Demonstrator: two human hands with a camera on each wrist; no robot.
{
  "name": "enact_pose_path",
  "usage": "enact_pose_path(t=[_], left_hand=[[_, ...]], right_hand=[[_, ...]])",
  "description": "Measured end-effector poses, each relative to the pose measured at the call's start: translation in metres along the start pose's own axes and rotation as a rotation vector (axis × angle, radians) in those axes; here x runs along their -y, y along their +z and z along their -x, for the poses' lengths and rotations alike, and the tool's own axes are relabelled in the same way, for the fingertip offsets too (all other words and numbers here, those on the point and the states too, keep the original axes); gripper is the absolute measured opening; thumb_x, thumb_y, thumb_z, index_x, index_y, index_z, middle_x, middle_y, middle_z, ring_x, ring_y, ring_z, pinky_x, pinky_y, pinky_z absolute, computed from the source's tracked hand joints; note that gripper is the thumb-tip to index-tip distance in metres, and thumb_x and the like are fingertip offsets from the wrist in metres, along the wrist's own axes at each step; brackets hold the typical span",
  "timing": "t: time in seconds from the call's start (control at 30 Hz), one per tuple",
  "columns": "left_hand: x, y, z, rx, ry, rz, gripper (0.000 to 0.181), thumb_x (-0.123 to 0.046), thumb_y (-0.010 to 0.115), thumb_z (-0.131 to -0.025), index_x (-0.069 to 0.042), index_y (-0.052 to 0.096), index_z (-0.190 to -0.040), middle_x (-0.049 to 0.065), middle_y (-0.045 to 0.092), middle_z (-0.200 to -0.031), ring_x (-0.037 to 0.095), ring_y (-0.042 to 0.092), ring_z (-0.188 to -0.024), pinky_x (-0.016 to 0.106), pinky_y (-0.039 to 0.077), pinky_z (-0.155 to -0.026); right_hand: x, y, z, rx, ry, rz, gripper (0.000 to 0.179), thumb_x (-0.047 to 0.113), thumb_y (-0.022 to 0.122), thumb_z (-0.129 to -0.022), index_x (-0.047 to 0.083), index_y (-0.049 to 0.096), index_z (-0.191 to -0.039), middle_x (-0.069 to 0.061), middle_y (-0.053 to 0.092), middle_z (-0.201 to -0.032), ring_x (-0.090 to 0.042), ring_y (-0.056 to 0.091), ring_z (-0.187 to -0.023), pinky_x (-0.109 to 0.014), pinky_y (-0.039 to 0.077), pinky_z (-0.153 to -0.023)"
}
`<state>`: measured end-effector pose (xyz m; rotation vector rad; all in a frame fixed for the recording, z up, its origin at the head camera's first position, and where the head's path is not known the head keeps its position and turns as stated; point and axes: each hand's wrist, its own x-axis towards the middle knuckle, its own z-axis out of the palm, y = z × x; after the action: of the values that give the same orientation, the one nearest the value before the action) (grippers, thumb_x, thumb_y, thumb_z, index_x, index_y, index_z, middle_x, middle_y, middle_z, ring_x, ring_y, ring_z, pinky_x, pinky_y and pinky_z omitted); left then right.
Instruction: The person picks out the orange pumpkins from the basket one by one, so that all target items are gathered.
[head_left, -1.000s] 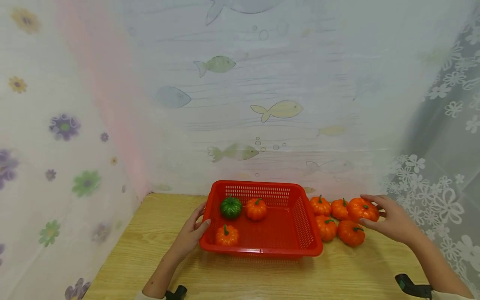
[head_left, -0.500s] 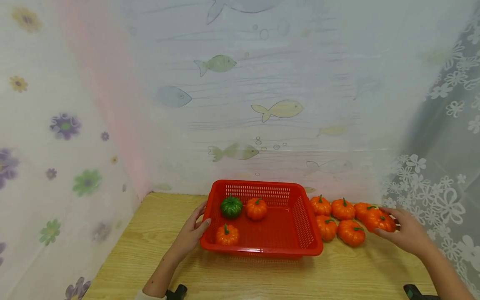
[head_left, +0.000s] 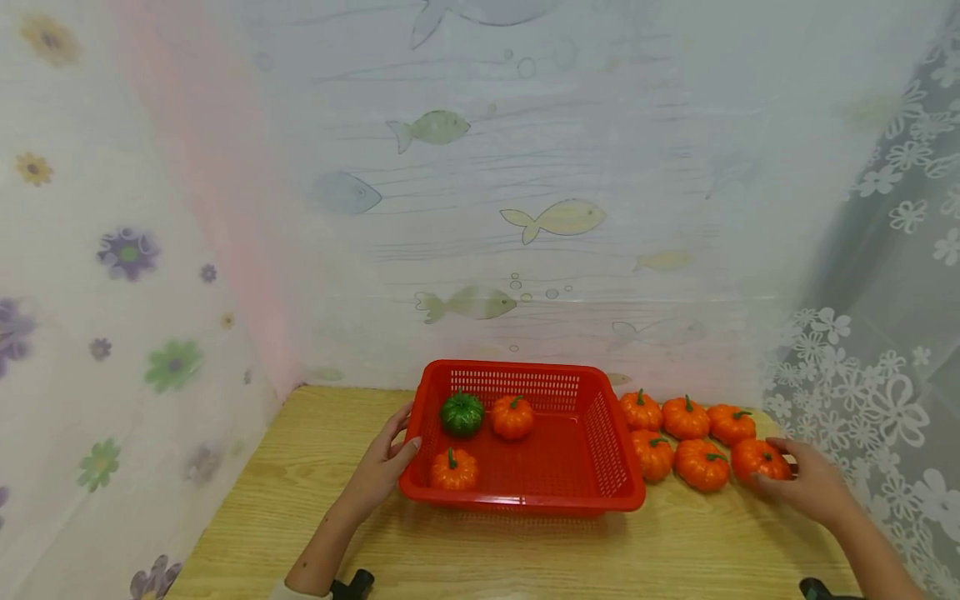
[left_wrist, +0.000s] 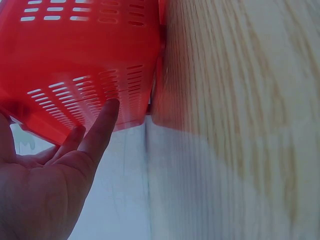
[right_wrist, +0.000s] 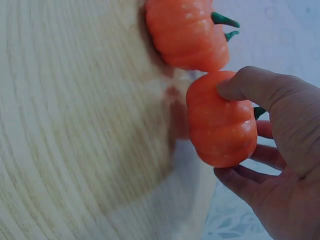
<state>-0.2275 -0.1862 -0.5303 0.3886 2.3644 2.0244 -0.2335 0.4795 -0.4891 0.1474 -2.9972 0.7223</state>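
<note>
A red plastic basket (head_left: 555,458) with slotted walls stands on the table. My left hand (head_left: 384,467) grips its left side, thumb at the rim and fingers against the outer wall (left_wrist: 65,60). Inside are a green toy pumpkin (head_left: 462,416) and two orange ones, one at the back (head_left: 513,419) and one at the front left. At the far right my right hand (head_left: 813,485) holds an orange toy pumpkin (head_left: 757,462) between thumb and fingers. In the right wrist view that pumpkin (right_wrist: 220,125) is close to the table, right beside another orange pumpkin (right_wrist: 185,35).
Several orange pumpkins (head_left: 702,465) stand in two rows between the basket's right wall and my right hand. The wooden table (head_left: 525,558) ends at a fish-printed curtain (head_left: 465,208) behind. Sheer flowered fabric (head_left: 892,400) hangs at the right.
My right hand has carried its pumpkin right and down to the end of the front row. The back-row pumpkins it covered now show fully. The left hand and basket have stayed put.
</note>
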Motion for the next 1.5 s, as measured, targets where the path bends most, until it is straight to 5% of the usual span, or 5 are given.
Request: enact_pose_path(t=[0.23,0.73,1.07,1.5], left_hand=[[-0.001,0.000,0.001,-0.003,-0.008,0.002,0.064,-0.025,0.057,-0.112,-0.023,0.028,-0.169,0.018,0.037,-0.165,0.046,0.057,-0.137,0.045,0.062,-0.095],[-0.003,0.001,0.002,0.001,-0.009,0.002,0.064,-0.026,0.058,-0.112,-0.025,0.028,-0.168,0.017,0.037,-0.166,0.047,0.057,-0.137,0.045,0.062,-0.095],[-0.004,-0.001,0.002,0.011,0.001,0.021,0.065,-0.024,0.057,-0.112,-0.021,0.026,-0.169,0.019,0.036,-0.165,0.049,0.056,-0.137,0.044,0.062,-0.095],[-0.002,-0.001,0.002,0.012,-0.001,0.027,0.064,-0.024,0.057,-0.112,-0.023,0.027,-0.169,0.018,0.036,-0.166,0.049,0.055,-0.137,0.043,0.062,-0.095]], right_hand=[[-0.004,0.009,-0.004,-0.011,-0.027,0.022,0.072,0.025,0.083,-0.091,-0.023,0.052,-0.133,-0.050,0.055,-0.125,-0.057,0.065,-0.104,-0.052,0.061,-0.080],[0.011,0.002,-0.005,0.008,-0.049,0.034,0.070,0.027,0.075,-0.098,-0.022,0.047,-0.140,-0.051,0.050,-0.130,-0.063,0.058,-0.108,-0.067,0.056,-0.084],[0.065,-0.013,-0.015,-0.084,-0.162,0.056,0.064,0.029,0.077,-0.099,-0.013,0.054,-0.141,-0.044,0.048,-0.138,-0.062,0.048,-0.120,-0.078,0.046,-0.089],[0.133,-0.017,-0.031,-0.110,-0.371,0.022,0.058,0.019,0.080,-0.096,-0.006,0.057,-0.143,-0.031,0.057,-0.134,-0.050,0.059,-0.115,-0.071,0.052,-0.091]])
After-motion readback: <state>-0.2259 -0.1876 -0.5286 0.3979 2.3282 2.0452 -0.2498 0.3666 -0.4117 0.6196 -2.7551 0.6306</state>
